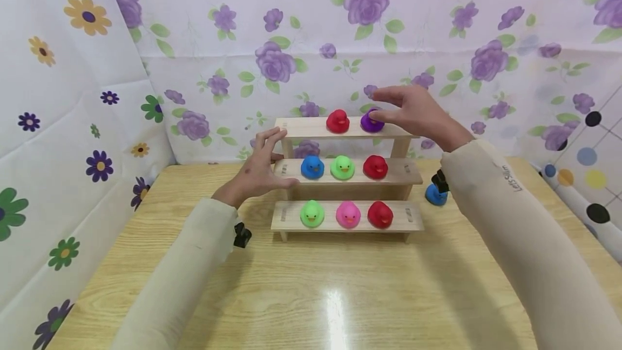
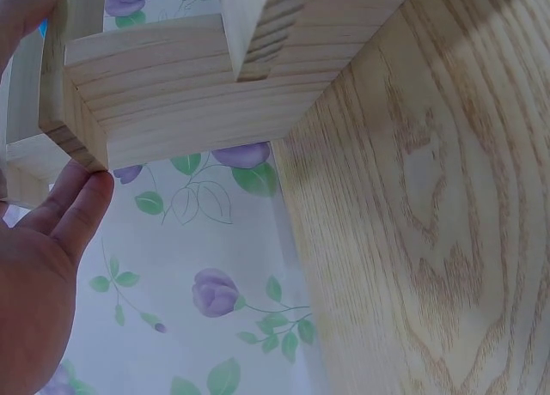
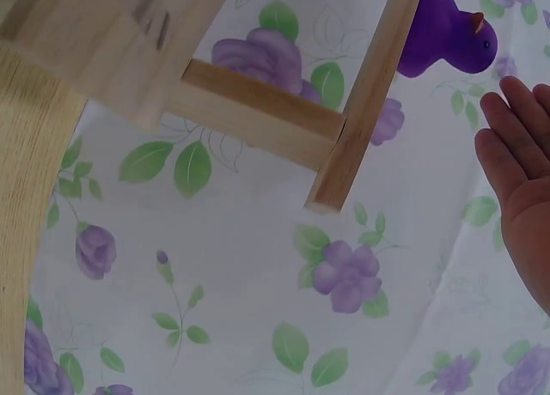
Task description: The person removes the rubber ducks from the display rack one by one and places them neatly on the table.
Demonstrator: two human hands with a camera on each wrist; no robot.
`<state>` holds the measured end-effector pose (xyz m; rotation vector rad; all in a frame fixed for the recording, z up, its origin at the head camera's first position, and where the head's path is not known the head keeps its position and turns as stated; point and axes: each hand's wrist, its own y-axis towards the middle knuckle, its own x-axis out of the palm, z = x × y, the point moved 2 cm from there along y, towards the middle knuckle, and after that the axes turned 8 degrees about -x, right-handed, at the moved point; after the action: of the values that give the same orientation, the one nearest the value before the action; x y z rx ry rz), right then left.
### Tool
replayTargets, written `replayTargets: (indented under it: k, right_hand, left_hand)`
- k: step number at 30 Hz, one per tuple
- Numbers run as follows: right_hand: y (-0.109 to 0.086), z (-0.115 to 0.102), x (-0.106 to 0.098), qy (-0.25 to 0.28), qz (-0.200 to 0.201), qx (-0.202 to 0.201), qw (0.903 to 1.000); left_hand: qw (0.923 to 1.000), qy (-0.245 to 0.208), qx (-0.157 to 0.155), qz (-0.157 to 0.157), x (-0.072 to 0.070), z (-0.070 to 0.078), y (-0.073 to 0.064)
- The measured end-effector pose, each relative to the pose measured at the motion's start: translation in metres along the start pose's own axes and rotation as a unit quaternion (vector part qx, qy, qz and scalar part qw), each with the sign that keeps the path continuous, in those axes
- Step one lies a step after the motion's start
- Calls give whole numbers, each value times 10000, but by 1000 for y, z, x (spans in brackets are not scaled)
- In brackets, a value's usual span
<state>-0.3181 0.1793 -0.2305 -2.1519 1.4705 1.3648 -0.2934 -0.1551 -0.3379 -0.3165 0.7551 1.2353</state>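
A three-tier wooden stand (image 1: 347,224) holds several rubber ducks. My left hand (image 1: 259,169) grips its left end, the thumb at the middle plank and the fingertips near the upper one. On the top tier sit a red duck (image 1: 337,122) and a purple duck (image 1: 371,121). My right hand (image 1: 415,112) hovers by the purple duck with fingers extended; a gap shows between them in the right wrist view. Blue (image 1: 312,167), light green (image 1: 342,168) and red (image 1: 376,167) ducks line the middle tier. Light green (image 1: 312,214), pink (image 1: 348,215) and red (image 1: 380,215) ducks occupy the bottom tier.
Another blue duck (image 1: 435,196) lies on the wood-grain table (image 1: 291,290) right of the stand, partly hidden by the right sleeve. Flowered cloth (image 1: 204,69) hangs behind the stand and along the left side. A dotted cloth (image 1: 588,188) borders the right.
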Motion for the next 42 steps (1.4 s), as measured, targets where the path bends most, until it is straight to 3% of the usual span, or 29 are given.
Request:
replayTargets:
  k: [7,17,30,42]
  right_hand:
    - [14,-7,5,33,-97,-80,9999]
    - [29,-9,19,159,-139,-24,9998]
    - [40,-15,32,-539,-186,-418,9975]
    - [44,-13,42,-399,-278,-89,9988]
  left_hand:
    - [9998,-78,154,67,-3,1,0]
    - [9998,-110,137,55,-2,0,0]
    - [9998,-63,147,72,-3,3,1]
    - [10000,-90,35,-4,-1,2,0]
